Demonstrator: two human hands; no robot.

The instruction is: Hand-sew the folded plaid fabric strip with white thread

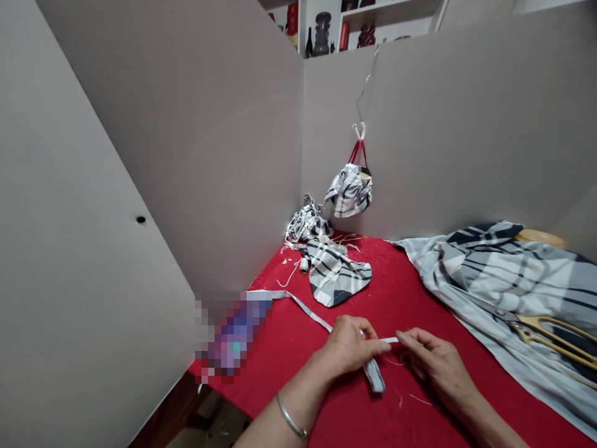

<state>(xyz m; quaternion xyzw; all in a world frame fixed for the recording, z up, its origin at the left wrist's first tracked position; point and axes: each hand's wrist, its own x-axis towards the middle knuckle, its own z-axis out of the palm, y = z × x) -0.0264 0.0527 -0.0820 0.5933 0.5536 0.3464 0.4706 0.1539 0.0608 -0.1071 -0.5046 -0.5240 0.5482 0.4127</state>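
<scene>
My left hand is closed on a long grey-and-white fabric strip above the red tabletop. From that hand the strip runs back to the left, and a short striped tail of cloth hangs below the palm. Between the two hands stretches a narrow white piece, pinched at its left by my left thumb and fingers. My right hand pinches its other end between thumb and fingertips. Whether this white piece belongs to the strip is hidden by my fingers. A few loose threads lie below.
Scissors with yellow handles rest on a large plaid cloth at the right. Plaid pieces, scraps and a thread spool lie toward the back corner. A plaid pouch hangs on the grey partition. A blurred-out item is at the left edge.
</scene>
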